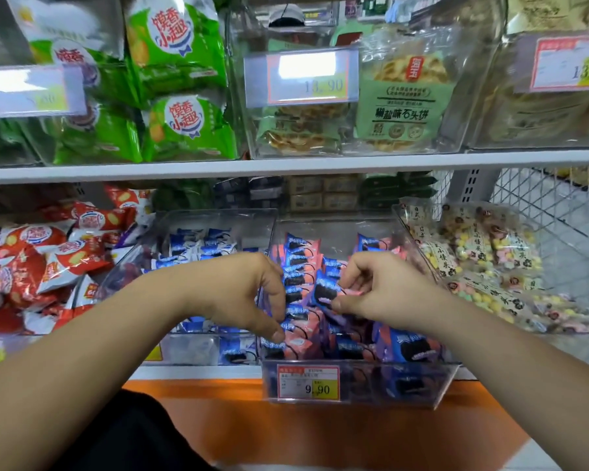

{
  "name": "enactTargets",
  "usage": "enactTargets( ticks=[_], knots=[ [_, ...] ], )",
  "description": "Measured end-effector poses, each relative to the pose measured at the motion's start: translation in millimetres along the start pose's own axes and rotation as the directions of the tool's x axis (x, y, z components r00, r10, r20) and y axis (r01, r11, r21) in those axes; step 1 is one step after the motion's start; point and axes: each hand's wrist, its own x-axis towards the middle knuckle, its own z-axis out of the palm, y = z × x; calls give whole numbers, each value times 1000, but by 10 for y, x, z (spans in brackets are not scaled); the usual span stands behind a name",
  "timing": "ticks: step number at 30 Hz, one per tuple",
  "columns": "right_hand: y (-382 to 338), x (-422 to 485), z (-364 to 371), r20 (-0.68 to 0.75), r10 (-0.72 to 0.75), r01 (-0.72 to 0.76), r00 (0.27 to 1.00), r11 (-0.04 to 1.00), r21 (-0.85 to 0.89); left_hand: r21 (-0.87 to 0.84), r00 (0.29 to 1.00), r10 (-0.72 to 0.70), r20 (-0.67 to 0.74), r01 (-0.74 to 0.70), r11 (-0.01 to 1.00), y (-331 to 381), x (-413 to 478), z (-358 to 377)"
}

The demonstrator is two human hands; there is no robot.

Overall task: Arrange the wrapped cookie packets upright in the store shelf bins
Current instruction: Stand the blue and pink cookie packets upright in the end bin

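Note:
A clear plastic bin [361, 385] on the lower shelf holds several pink-and-blue wrapped cookie packets [301, 256], many standing in a row along its left side. My left hand [252, 294] reaches into that row, fingers curled around the upright packets near the bin's left wall. My right hand [374, 287] pinches one pink-and-blue packet [327, 294] between thumb and fingers, tilted above the middle of the bin. Loose packets [412, 345] lie flat at the bin's front right.
A neighbouring clear bin [215, 219] at left holds blue-and-white packets. Red snack bags [48, 263] lie far left, bagged small biscuits [490, 256] at right. Green bags [181, 79] and flatbread packs [402, 107] fill upper bins. A price tag [308, 382] fronts the bin.

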Motion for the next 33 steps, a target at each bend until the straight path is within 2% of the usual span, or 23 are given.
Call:
enactTargets(
  ticks=[3, 6, 11, 14, 17, 21, 28, 33],
  knots=[
    [78, 74, -65, -116, 34, -34, 993, 999, 2, -109, 995, -31, -92, 21, 994, 38, 73, -45],
    [189, 235, -163, -277, 73, -82, 958, 996, -23, 23, 966, -56, -252, 64, 998, 5, 308, -93],
    [217, 756, -237, -308, 101, -144, 946, 983, -118, 119, 954, -148, -262, 184, 976, -165, 828, -140],
    [159, 1067, -247, -248, 91, -146, 965, 967, -211, 104, 921, -201, -335, 248, 963, -264, 942, -73],
    [114, 1259, -219, -113, 93, -130, 989, 910, -394, 18, 883, -210, -419, 239, 971, -327, 942, -18],
    [169, 1375, -138, -44, 132, -135, 990, 827, -546, -74, 882, -221, -417, 209, 975, -369, 923, 46],
    [51, 1462, -323, 41, 34, -2, 999, 794, -608, -91, 892, -186, -413, 163, 982, -384, 935, 111],
    [145, 1453, -202, 286, 112, 46, 952, 868, -494, -124, 890, -197, -412, 160, 979, -402, 937, 122]
  ],
)
